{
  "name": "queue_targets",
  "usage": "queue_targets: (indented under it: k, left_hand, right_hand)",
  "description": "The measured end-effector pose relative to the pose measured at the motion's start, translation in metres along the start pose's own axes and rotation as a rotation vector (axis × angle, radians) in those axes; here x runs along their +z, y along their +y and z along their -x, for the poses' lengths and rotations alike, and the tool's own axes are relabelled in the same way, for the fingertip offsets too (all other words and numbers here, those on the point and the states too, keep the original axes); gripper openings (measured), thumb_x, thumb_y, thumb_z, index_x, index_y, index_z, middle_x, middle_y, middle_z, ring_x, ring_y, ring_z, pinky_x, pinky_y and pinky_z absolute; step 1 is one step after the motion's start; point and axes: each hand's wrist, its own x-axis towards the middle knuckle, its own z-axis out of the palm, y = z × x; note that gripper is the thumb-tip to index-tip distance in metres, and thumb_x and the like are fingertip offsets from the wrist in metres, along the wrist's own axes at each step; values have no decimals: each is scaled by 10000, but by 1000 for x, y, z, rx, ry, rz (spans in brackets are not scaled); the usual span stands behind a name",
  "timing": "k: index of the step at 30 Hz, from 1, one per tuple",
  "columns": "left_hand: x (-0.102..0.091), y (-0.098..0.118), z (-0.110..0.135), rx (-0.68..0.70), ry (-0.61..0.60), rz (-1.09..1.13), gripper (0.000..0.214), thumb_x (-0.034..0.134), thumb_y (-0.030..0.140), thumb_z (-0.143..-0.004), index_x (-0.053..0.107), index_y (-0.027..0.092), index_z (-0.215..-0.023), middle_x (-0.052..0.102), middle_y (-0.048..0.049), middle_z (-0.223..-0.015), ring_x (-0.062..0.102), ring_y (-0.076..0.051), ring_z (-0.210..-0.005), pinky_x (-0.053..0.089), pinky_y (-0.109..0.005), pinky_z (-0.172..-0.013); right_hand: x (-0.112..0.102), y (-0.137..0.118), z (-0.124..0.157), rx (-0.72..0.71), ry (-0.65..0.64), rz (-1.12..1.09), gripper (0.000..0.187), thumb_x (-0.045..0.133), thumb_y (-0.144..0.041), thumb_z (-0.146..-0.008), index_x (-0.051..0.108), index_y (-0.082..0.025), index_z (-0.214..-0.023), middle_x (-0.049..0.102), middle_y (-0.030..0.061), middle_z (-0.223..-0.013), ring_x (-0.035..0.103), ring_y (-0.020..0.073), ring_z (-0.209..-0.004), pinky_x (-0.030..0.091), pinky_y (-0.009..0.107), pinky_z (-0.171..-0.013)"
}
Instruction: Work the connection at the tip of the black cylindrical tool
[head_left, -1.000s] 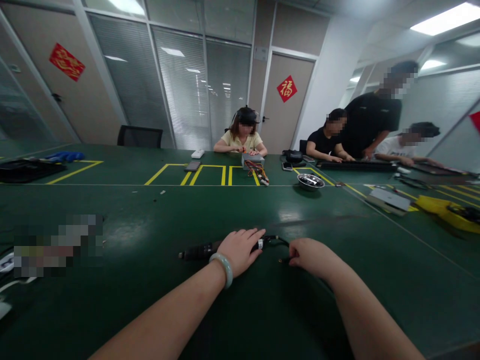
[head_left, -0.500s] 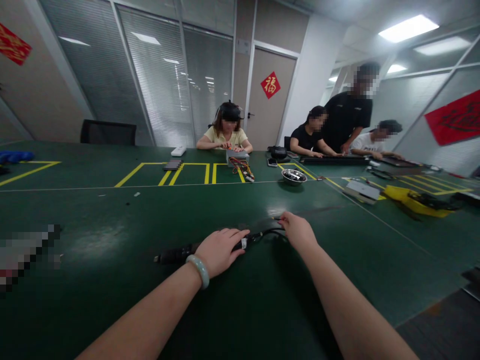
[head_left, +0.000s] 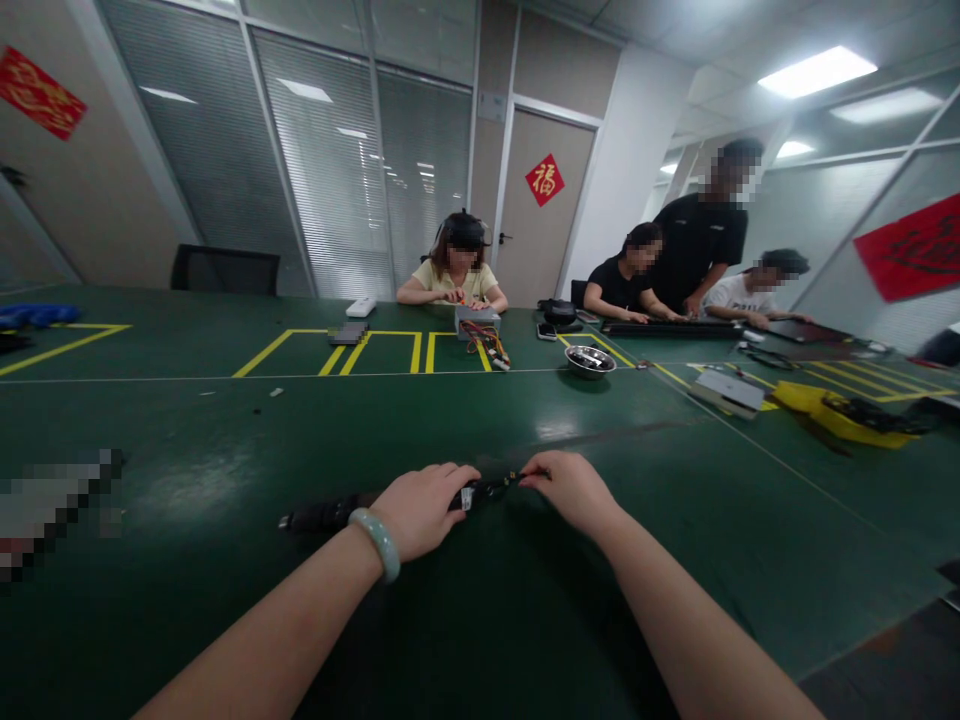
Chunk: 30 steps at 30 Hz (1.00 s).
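Observation:
A black corded electric screwdriver [head_left: 322,517] lies across the green table, its metal tip pointing left. My left hand [head_left: 420,508], with a pale green bangle at the wrist, is wrapped over its body and hides the middle of it. A white label shows by my fingertips. From the tool's right end comes a black cable [head_left: 495,487]. The fingers of my right hand [head_left: 568,490] pinch this cable close to the tool, with small brassy bits showing beside the fingertips.
A metal bowl [head_left: 590,362] with dark contents stands ahead. Behind it a person works at a grey metal box [head_left: 477,322] with coloured wires. At right are a yellow tray [head_left: 847,415], a pale flat box [head_left: 727,393] and several people. A blurred-out flat object [head_left: 56,510] lies left.
My right hand has come left and nearer to the tool, drawing the cable in. The screwdriver and my left hand have shifted slightly left in the view.

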Motion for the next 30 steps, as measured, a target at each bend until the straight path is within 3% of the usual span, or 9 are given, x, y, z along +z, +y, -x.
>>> queue_targets:
  k: [5, 10, 16, 23, 30]
  left_hand:
    - [-5, 5, 3, 14, 25, -17, 403, 574, 317, -805, 506, 311, -1201, 582, -21, -1163, 579, -219, -1013, 464, -370, -866]
    - [10, 15, -2, 54, 167, -33, 364, 553, 390, -841, 514, 280, -1186, 567, -26, -1194, 546, -223, -1064, 453, -384, -881]
    - [24, 24, -6, 61, 218, -72, 224, 508, 301, -883, 566, 239, -1090, 594, -39, -1132, 547, -219, -1039, 432, -384, -894]
    - [22, 32, -5, 35, 215, -70, 172, 477, 226, -887, 569, 241, -1031, 589, -35, -1061, 552, -206, -979, 423, -363, -853]
    - [19, 32, -7, -26, 188, -28, 166, 478, 293, -892, 579, 245, -1015, 586, -27, -1055, 539, -201, -972, 422, -347, -831]
  right_hand:
    - [4, -1, 0, 8, -156, -22, 192, 599, -320, -811, 717, -258, -948, 690, -7, -800, 605, 138, -693, 404, 233, -632]
    - [8, 2, 1, 15, -240, -113, 240, 519, -203, -841, 704, -224, -993, 706, 3, -841, 625, 114, -676, 442, 210, -650]
    - [16, 6, -1, 21, -183, -48, 162, 572, -231, -820, 703, -234, -915, 695, -3, -793, 622, 121, -673, 428, 206, -613]
    - [18, 5, 0, 50, -135, -67, 86, 602, -258, -806, 669, -243, -858, 677, -34, -741, 594, 114, -625, 393, 214, -570]
    - [15, 1, 1, 14, -122, -14, 87, 606, -273, -801, 674, -242, -847, 680, -22, -797, 595, 130, -691, 372, 223, -582]
